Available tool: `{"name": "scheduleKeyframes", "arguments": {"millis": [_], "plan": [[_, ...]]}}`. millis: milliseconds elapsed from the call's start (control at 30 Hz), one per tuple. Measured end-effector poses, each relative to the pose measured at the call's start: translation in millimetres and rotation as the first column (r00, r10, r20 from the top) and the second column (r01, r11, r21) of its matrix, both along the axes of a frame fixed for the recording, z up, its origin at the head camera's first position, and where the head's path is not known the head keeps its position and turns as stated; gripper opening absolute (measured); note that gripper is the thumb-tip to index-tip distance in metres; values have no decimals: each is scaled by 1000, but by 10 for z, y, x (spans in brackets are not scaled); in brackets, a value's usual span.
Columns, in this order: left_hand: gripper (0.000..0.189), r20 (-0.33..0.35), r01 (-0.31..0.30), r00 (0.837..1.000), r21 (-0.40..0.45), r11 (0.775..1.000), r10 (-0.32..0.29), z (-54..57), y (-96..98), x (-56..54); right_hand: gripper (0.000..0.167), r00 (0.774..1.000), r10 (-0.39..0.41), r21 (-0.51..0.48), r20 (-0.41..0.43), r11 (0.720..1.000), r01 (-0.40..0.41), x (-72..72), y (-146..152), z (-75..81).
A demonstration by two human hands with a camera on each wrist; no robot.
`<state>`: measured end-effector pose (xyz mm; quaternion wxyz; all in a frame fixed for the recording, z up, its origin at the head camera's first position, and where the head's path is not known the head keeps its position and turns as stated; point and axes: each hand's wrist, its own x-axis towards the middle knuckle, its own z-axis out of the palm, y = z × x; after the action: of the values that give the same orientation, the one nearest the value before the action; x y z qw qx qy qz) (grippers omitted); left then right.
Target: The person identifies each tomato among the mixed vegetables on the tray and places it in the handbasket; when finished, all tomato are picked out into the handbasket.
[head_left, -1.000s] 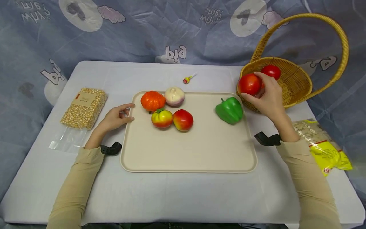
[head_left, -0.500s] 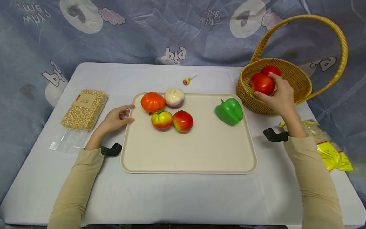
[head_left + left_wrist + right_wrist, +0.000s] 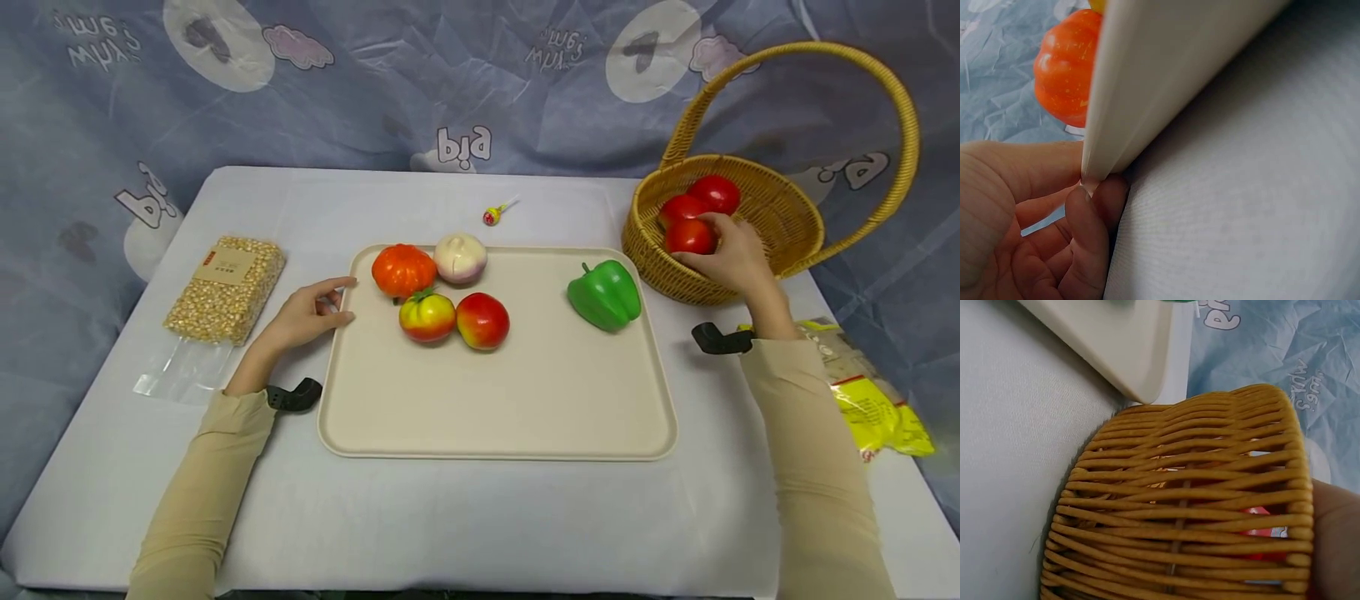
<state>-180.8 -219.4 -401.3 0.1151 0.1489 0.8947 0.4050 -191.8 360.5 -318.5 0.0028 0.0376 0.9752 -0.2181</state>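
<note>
Two bare hands are shown over a white table (image 3: pixel 480 525). By the right hand (image 3: pixel 738 257), extended over the near side of a woven basket (image 3: pixel 660 271), a red tomato (image 3: pixel 688 237) is grasped between thumb and fingers; this tomato is located inside the basket, toward its left side. Two other tomatoes (image 3: pixel 716 193), also red, are seen behind it, all three being grouped close together. In the right wrist view, the hand is largely hidden by the basket's wall, and patches of red are glimpsed through the weave. By the left hand (image 3: pixel 306 312), the left rim of a beige tray (image 3: pixel 495 400) is pinched, with some fingers curled beneath it, as is shown in the left wrist view. On the tray's left half, an orange pumpkin (image 3: pixel 403 270), a pale bulb (image 3: pixel 461 258), a yellow-and-red fruit (image 3: pixel 427 318) and a rounder reddish fruit (image 3: pixel 483 321) are clustered. A green pepper (image 3: pixel 605 295) is placed well apart from these, near the tray's right edge. Beyond the tray, a lollipop (image 3: pixel 492 216) is laid on the table. A bag of corn kernels (image 3: pixel 225 292) is placed beside the left hand; a yellow bag (image 3: pixel 873 408) is partly hidden by the right sleeve (image 3: pixel 817 467). The scene is backed by a blue-grey cloth (image 3: pixel 360 108).
</note>
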Motion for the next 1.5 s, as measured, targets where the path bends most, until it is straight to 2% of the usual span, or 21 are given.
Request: {"name": "scheduleKeyframes", "arguments": {"millis": [300, 467, 933, 1500], "plan": [[51, 8, -5, 1000, 20, 1000, 5, 24, 12, 19, 75, 999, 10, -9, 50, 1000, -9, -174, 14, -24], [54, 9, 0, 1000, 18, 1000, 0, 0, 11, 18, 77, 997, 1, -15, 75, 1000, 0, -263, 13, -46], [51, 7, -6, 1000, 46, 999, 6, 8, 24, 35, 78, 995, -85, -24, 51, 996, 86, -452, 33, -108], [50, -3, -5, 1000, 60, 998, 5, -19, -2, -1, 78, 996, -64, -24, 63, 998, 66, -652, -8, -146]]}}
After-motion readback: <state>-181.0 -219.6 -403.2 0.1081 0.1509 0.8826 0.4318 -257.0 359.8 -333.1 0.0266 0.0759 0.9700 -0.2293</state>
